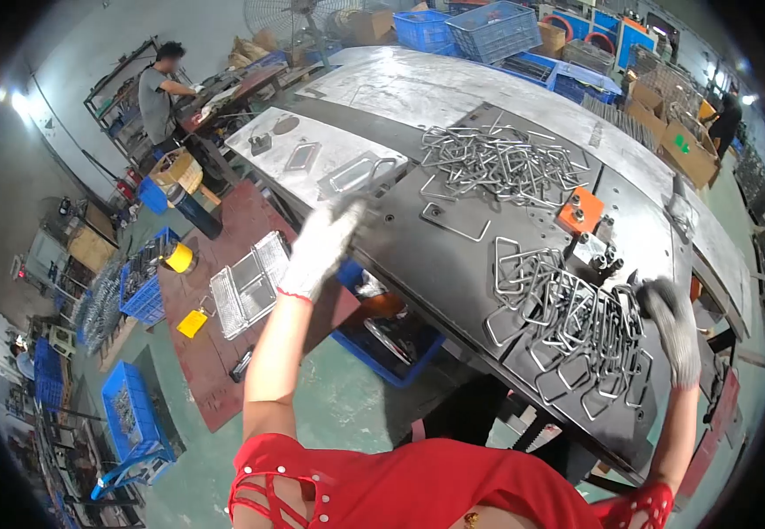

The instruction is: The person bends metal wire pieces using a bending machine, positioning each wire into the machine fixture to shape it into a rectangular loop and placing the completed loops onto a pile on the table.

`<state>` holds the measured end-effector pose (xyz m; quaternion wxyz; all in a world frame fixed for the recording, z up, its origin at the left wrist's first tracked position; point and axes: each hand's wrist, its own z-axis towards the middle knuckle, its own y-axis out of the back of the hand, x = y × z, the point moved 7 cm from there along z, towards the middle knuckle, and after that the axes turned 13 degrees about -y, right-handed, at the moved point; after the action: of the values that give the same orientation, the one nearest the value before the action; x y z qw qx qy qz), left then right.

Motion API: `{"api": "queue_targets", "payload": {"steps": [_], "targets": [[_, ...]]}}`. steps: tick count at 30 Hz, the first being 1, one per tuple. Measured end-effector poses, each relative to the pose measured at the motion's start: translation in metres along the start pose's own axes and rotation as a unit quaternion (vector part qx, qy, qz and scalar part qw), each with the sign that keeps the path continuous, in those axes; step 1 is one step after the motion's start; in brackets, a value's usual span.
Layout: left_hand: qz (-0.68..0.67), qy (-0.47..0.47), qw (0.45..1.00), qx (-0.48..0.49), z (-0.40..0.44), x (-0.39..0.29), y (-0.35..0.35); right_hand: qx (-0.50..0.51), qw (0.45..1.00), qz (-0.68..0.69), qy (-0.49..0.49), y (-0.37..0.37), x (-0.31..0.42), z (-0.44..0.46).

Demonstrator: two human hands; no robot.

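My left hand (325,244), in a white knitted glove, hangs over the near left edge of the dark steel table (418,256). Its fingers are smeared by motion, so their grip cannot be made out. Over on the right, my gloved right hand (672,322) is beside a pile of bent metal rods (576,317), its dark-tipped fingers curled in. What they may hold is hidden. Behind that pile stands a metal fixture block (587,251) with bolts, and an orange block (581,210). A single bent rod (457,225) lies left of them.
Another heap of bent rods (506,163) lies farther back. A pale plate (312,154) with flat metal frames adjoins the table at left. Below are wire racks (250,284) on a reddish board (193,353) and a blue crate (391,370). A person (158,97) works at the far left.
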<state>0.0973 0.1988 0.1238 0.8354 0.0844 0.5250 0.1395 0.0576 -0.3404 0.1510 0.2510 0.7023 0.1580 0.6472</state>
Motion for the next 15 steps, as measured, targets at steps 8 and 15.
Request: {"api": "queue_targets", "payload": {"steps": [8,15], "targets": [[0.666,-0.155,0.727,0.053,0.082,0.042,0.017,-0.141,0.983,0.031,-0.115,0.083,-0.165,-0.059],[0.67,-0.127,0.731,0.03,0.078,0.076,0.004,-0.203,0.969,0.082,-0.113,0.117,-0.24,-0.1]]}}
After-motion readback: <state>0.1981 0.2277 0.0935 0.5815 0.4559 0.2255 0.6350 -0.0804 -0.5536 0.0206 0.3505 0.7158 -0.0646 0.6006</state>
